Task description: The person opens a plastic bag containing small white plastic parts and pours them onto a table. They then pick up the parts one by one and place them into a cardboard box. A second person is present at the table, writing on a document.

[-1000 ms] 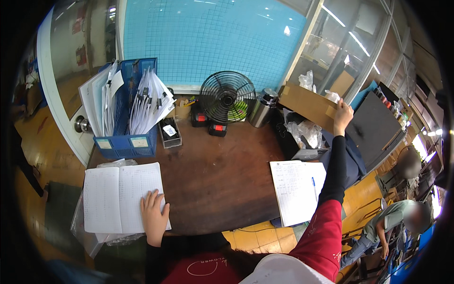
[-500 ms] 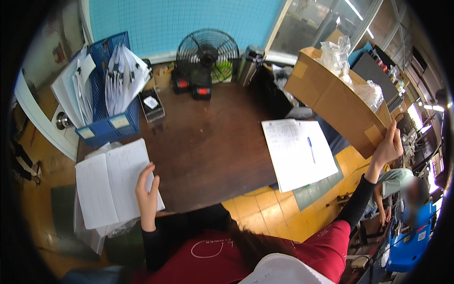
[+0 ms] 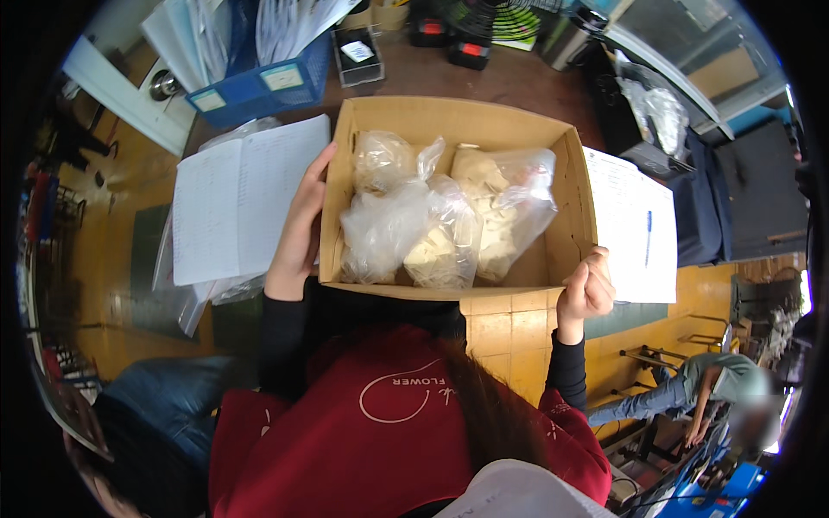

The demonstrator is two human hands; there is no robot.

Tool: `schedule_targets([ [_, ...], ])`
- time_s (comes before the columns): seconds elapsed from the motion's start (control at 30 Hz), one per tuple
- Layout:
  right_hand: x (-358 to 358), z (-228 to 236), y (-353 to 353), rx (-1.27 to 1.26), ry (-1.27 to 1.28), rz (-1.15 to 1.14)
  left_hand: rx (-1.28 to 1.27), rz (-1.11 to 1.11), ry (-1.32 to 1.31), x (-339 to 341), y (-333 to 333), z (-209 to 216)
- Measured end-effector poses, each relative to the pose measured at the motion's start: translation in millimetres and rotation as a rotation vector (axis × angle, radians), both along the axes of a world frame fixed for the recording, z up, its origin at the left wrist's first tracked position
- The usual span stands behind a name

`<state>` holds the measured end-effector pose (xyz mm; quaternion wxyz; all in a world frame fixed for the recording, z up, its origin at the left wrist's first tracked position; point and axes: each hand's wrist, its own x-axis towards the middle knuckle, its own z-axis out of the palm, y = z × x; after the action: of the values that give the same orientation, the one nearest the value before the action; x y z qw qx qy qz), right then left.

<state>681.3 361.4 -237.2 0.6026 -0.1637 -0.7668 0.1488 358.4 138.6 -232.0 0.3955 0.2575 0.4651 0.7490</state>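
An open cardboard box (image 3: 466,112) is held in front of my body, over the near part of the table. My left hand (image 3: 300,226) lies along its left wall, thumb side up. At the near right corner, the fingers of my right hand (image 3: 590,289) are curled around the edge. Inside are several clear plastic bags: a cloudy, knotted bag (image 3: 389,229) at the left, a smaller bag (image 3: 380,160) behind it, and a bag of pale cream pieces (image 3: 496,203) toward the right. What the pieces are I cannot make out.
An open notebook (image 3: 246,203) lies left of the box, and a paper pad (image 3: 635,259) with a blue pen (image 3: 648,226) lies right. Behind stand a blue file holder (image 3: 289,95), a clear tray (image 3: 358,56) and a metal flask (image 3: 574,36). A person (image 3: 708,388) sits at right.
The box has come from the right to in front of me and levelled, so its bags show. My left hand has moved off the notebook onto the box; the right still grips it.
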Motion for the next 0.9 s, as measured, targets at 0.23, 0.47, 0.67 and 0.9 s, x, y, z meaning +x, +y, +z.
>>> schedule_targets([
  [0.23, -17, 89, 25, -0.394, -0.693, 0.413, 0.11, 0.207, -0.051, 10, -1, -17],
  [0.47, -133, 104, 11, -0.072, -1.125, 0.744, 0.219, 0.213, 0.019, 7, 12, -37],
  [0.67, -202, 80, -62, 0.295, -1.046, 0.717, 0.124, 0.3, 0.067, 4, 18, -43],
  [0.9, -203, 56, -26, 0.264, -0.88, 0.702, 0.197, 0.215, 0.115, -5, 8, -45],
])
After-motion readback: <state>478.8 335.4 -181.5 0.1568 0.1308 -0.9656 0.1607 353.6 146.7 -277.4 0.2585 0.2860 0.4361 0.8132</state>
